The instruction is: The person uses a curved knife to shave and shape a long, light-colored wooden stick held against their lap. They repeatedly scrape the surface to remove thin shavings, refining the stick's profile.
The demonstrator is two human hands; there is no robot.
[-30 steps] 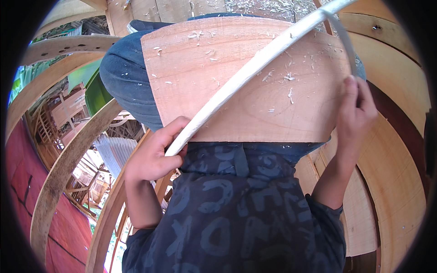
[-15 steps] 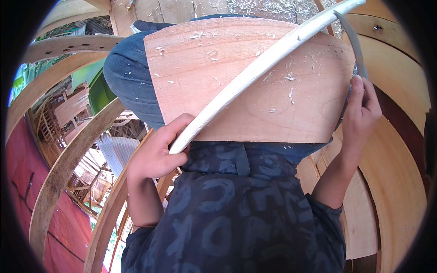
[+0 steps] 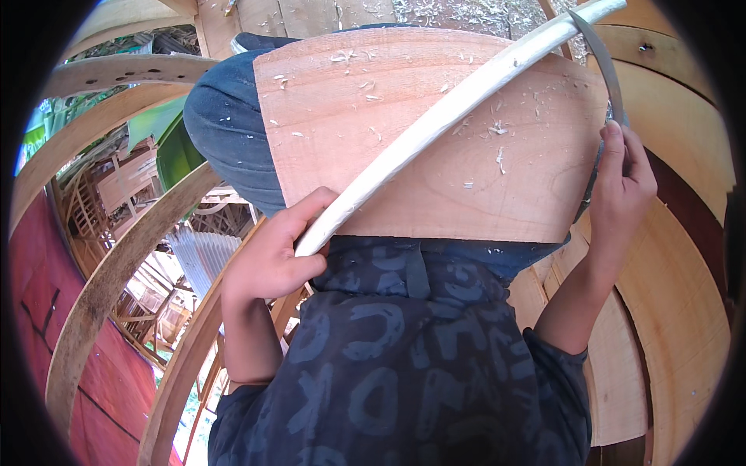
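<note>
My left hand (image 3: 276, 248) grips the near end of a long, pale, peeled wooden stick (image 3: 435, 124). The stick slants up to the right over a wooden board (image 3: 342, 116) that lies across my lap. In my right hand (image 3: 624, 175), beside the board's right edge, is a curved knife (image 3: 606, 70) with a grey blade; its handle is mostly hidden by my fingers. The blade's tip touches or lies very close to the stick near its far end. Small wood shavings (image 3: 500, 161) are scattered on the board.
More shavings (image 3: 458, 19) cover the plank floor ahead. Curved wooden planks (image 3: 668, 132) line the right side. To the left stand bent wooden ribs (image 3: 124, 287), with a corrugated sheet (image 3: 200, 252) and a red painted surface (image 3: 54, 311) beyond.
The stick and both hands keep nearly the same pose, with the knife blade still by the stick's far end. The whole view has shifted slightly.
</note>
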